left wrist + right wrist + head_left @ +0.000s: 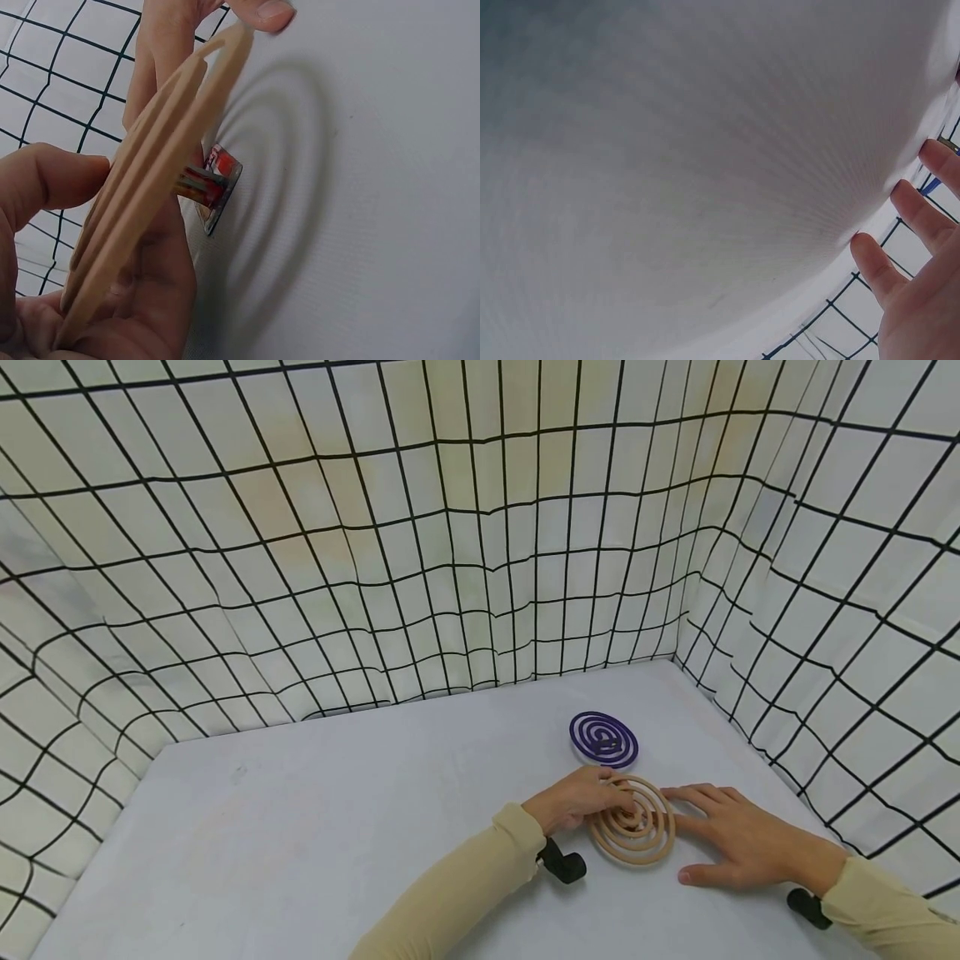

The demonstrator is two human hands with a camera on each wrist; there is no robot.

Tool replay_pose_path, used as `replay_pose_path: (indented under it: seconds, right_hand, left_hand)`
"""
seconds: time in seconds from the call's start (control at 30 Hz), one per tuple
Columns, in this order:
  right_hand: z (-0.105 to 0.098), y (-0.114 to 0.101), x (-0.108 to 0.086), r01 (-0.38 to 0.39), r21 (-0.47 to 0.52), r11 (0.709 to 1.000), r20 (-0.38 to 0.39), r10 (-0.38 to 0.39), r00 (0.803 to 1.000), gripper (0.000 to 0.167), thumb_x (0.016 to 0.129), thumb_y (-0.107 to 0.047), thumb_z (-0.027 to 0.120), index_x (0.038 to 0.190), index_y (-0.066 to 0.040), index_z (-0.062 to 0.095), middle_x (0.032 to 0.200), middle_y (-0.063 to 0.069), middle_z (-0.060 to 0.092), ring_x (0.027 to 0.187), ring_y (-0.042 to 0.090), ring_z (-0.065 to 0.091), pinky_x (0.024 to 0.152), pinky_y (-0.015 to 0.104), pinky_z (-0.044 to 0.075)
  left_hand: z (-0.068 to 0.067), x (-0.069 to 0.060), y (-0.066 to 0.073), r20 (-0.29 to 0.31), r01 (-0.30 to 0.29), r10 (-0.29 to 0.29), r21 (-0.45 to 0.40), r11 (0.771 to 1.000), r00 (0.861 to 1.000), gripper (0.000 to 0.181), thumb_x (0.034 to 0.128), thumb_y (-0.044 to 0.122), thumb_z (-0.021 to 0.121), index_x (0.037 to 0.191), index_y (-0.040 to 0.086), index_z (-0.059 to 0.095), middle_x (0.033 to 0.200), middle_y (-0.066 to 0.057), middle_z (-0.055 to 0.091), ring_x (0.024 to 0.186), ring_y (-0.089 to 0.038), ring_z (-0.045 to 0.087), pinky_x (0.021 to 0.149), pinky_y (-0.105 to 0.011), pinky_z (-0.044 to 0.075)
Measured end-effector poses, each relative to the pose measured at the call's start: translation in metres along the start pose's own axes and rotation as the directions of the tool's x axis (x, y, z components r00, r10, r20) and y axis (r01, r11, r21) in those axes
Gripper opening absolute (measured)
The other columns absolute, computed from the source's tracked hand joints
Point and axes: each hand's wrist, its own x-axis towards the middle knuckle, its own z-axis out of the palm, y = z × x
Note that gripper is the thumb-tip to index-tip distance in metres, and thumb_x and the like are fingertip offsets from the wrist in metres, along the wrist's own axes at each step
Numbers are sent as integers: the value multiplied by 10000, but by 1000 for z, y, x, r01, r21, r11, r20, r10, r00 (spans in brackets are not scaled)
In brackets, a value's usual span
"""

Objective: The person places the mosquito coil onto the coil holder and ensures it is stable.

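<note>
A tan mosquito coil is gripped at its left side by my left hand, thumb on one face and fingers behind the other. In the left wrist view the coil stands tilted above the white surface, its spiral shadow beside it. A small metal stand with red print shows at its middle, its base by the surface. My right hand lies spread to the right of the coil, fingers straight. Its fingertips rest on the white surface in the right wrist view; whether any touches the coil, I cannot tell.
A purple mosquito coil lies behind the tan one, with a dark piece at its middle. Black grid netting over white sheeting walls the back and both sides of the white table.
</note>
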Motion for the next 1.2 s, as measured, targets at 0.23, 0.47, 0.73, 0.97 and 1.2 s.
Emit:
replay_pose_path:
  seconds: [0.23, 0.47, 0.73, 0.97, 1.2]
  right_hand:
    - [1, 1, 2, -18, 8, 1000, 27, 18, 999, 711, 886, -809, 538, 1463, -393, 560, 1544, -21, 497, 1377, 280, 504, 1060, 590, 451]
    - [3, 2, 1, -35, 24, 999, 40, 34, 999, 719, 881, -815, 537, 1460, -388, 565, 1552, -14, 492, 1390, 292, 496, 1073, 598, 443]
    - [4, 2, 1, -34, 12, 999, 37, 33, 999, 712, 881, -812, 541, 1467, -406, 552, 1553, -9, 491, 1390, 292, 494, 1070, 590, 442]
    - [5, 2, 1, -35, 14, 999, 39, 34, 999, 681, 883, -810, 540, 1449, -433, 558, 1553, 0, 498, 1391, 300, 494, 1068, 596, 442]
    - [4, 2, 1, -35, 14, 999, 40, 35, 999, 690, 883, -812, 538, 1460, -434, 544, 1557, 6, 497, 1395, 305, 495, 1073, 599, 440]
  left_hand:
    - [-1, 2, -1, 11, -10, 10, 13, 1000, 1000, 275, 836, 78, 793, 1091, 110, 695, 990, -12, 659, 909, -134, 582, 826, -248, 486]
    - [-2, 1, -2, 30, -25, 25, 16, 1000, 999, 260, 845, 77, 781, 1090, 106, 697, 963, -3, 659, 877, -122, 590, 776, -225, 486]
    - [-4, 2, -4, 50, -51, 50, 18, 999, 998, 196, 847, 61, 771, 1022, 101, 693, 914, 8, 652, 827, -112, 600, 725, -210, 496]
    - [-6, 3, -7, 41, -56, 56, 14, 998, 998, 217, 832, 48, 772, 1024, 102, 687, 923, 4, 652, 837, -111, 600, 732, -207, 502]
    - [-7, 3, -6, 18, -37, 36, 13, 999, 999, 285, 833, 72, 787, 1102, 99, 697, 975, -5, 664, 895, -124, 590, 780, -226, 483]
